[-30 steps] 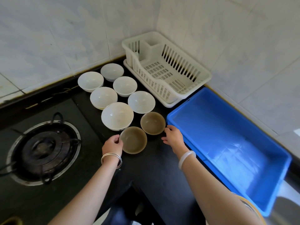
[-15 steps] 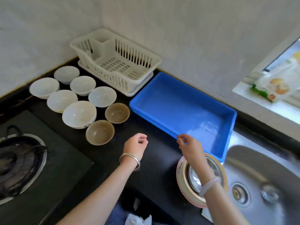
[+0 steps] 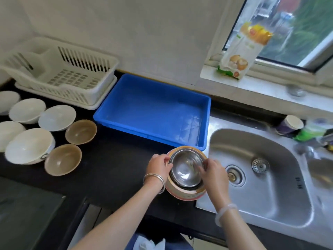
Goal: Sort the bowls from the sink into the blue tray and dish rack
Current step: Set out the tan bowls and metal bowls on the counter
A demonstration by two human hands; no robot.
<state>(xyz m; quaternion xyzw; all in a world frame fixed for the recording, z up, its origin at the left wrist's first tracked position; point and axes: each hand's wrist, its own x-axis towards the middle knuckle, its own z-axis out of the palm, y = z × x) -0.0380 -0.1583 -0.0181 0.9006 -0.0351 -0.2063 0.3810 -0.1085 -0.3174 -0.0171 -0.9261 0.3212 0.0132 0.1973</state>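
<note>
A shiny steel bowl (image 3: 185, 168) sits nested inside a pink-and-tan bowl stack (image 3: 187, 193) on the black counter, just left of the sink (image 3: 266, 195). My left hand (image 3: 158, 166) grips the steel bowl's left rim and my right hand (image 3: 212, 173) grips its right rim. Behind them lies the blue tray (image 3: 153, 109) with nothing in it, and the white dish rack (image 3: 59, 73) stands further left. Several white bowls (image 3: 29, 146) and two brown bowls (image 3: 63, 159) (image 3: 81, 131) stand on the counter at the left.
The sink basin has two drains (image 3: 260, 166) and no dishes showing. A paper cup (image 3: 290, 124) and a green item (image 3: 311, 132) stand behind the sink. A food packet (image 3: 241, 51) leans on the window sill. A stove's glass edge (image 3: 27, 213) lies bottom left.
The view has swung right from the bowls by the stove to the sink. Both hands left the brown bowls, crossed the counter and took hold of the steel bowl's rim.
</note>
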